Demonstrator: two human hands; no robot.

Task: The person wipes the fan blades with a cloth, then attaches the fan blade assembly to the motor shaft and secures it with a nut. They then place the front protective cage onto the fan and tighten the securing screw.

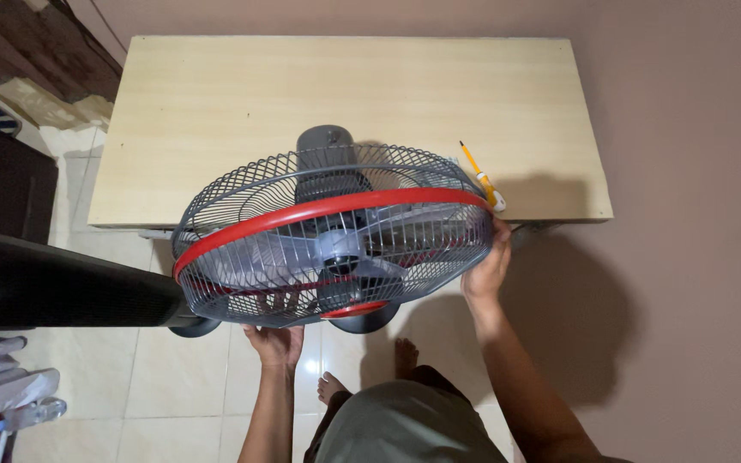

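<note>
A grey fan point(336, 236) with a wire cage and a red rim band is held up in front of a light wooden table point(216, 103). My left hand point(274, 341) grips the cage from below, at its near lower edge. My right hand point(488, 267) holds the cage's right side by the red rim. The grey motor housing point(328, 153) points toward the table. Translucent blades show through the grille. Part of the round dark base point(362, 321) peeks out under the cage.
A yellow screwdriver point(482, 178) lies on the table's near right part. A black cabinet point(10, 184) and a dark bar stand at left above the tiled floor point(182, 377). A pinkish wall point(696, 214) runs along the right. My bare feet are below.
</note>
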